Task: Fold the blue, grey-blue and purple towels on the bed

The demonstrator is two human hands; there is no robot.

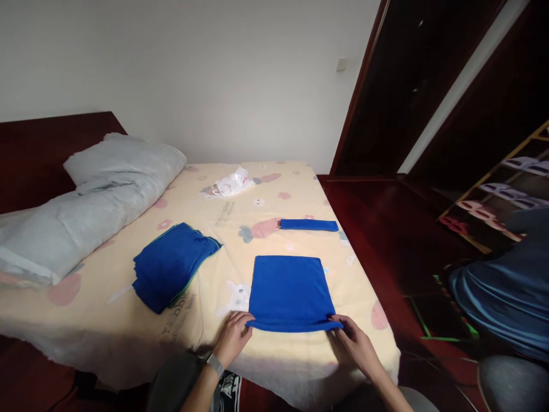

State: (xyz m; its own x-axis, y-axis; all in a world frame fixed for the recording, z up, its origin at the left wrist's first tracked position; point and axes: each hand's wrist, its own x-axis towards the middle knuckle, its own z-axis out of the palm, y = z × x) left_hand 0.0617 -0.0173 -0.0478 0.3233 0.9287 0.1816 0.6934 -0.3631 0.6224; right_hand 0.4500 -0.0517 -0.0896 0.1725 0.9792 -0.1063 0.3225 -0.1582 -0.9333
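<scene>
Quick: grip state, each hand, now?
Left hand: closed, pinching the near left corner of the square blue cloth.
Right hand: closed, pinching its near right corner.

Lettering [183, 309] on bedsheet [278, 353] unclear; red print [246, 177] on plastic bag [231, 184] too small to read.

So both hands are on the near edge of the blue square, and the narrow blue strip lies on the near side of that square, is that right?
Not quite: the strip lies on the far side of the square, as the head view shows. The left hand and right hand are indeed on its near edge.
</scene>
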